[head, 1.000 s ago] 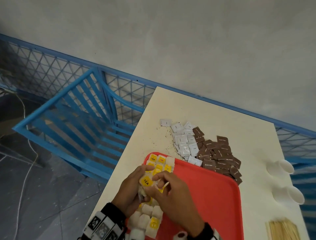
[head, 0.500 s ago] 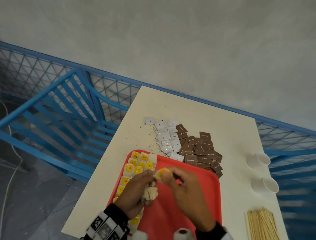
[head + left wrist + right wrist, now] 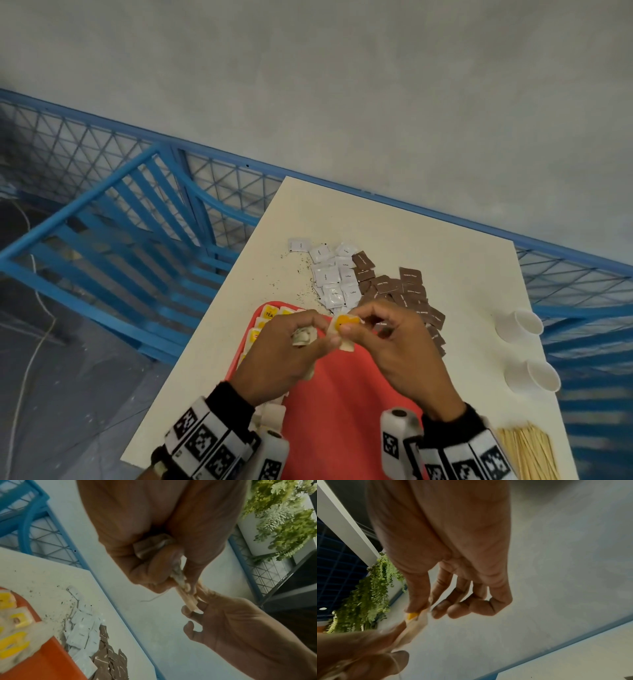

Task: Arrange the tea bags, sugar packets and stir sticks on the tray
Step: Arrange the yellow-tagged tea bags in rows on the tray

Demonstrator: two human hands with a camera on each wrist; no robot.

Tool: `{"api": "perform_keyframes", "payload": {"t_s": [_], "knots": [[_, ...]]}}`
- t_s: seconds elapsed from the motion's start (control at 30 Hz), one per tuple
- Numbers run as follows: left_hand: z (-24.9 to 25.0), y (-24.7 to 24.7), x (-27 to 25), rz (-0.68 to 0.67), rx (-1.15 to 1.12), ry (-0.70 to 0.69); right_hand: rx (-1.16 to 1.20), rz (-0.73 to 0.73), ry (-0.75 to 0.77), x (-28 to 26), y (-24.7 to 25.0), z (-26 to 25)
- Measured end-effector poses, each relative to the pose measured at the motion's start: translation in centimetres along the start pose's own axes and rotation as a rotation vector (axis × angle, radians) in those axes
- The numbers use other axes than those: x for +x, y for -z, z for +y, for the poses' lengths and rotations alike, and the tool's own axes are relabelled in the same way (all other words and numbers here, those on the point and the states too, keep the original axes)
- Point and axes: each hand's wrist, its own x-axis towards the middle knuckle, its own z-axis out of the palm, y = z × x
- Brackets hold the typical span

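Both hands over tray (image 3: pixel 342 428): left hand (image 3: pixel 284 349) clutches bunched tea bags (image 3: pixel 303 337); right hand (image 3: pixel 394 346) pinches one bag (image 3: pixel 344 325) by yellow tag. Risk: tangled strings drag neighbours out, tear paper, spill leaves.

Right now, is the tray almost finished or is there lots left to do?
Lots left. Done: some tea bags line the red tray's left edge. In hand: the left hand and right hand both pinch one tea bag above the tray, and the left hand holds more bags. Left: the white packets, brown packets and stir sticks lie on the table.
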Motion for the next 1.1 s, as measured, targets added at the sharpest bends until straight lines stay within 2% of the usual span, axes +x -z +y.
{"api": "perform_keyframes", "payload": {"t_s": [0.07,0.23,0.33,0.43,0.5,0.6,0.67,0.77,0.87,1.0,1.1], "knots": [[0.2,0.6,-0.1,-0.011,0.045,0.012,-0.022,0.038,0.013,0.2,-0.1,0.0],[1.5,1.2,0.1,0.017,0.101,-0.035,0.04,-0.024,0.045,0.5,-0.4,-0.8],[1.3,1.2,0.3,-0.019,0.118,-0.032,0.135,0.056,0.032,0.7,-0.5,-1.4],[0.8,1.8,-0.1,-0.047,0.232,-0.02,0.118,0.093,0.033,1.0,-0.2,-1.6],[1.1,2.3,-0.4,0.014,0.277,-0.04,0.106,0.055,0.039,1.0,-0.1,-1.8],[1.7,2.3,-0.1,0.106,0.226,-0.124,0.088,-0.012,0.033,1.1,-0.4,-2.1],[1.8,2.3,0.1,0.063,0.195,-0.122,0.102,0.001,0.02,1.3,-0.5,-2.2],[0.8,2.8,-0.3,0.021,0.304,-0.092,0.104,0.029,0.026,1.6,-0.6,-2.1],[0.4,3.4,-0.8,0.095,0.166,-0.051,0.057,-0.004,0.018,1.7,-1.1,-1.9],[1.5,3.5,-0.7,0.126,0.098,-0.075,0.092,-0.026,-0.013,2.2,-2.3,-2.0],[1.0,4.4,-0.1,0.164,0.025,0.001,0.123,-0.07,-0.014,2.7,-3.9,-2.3]]}}
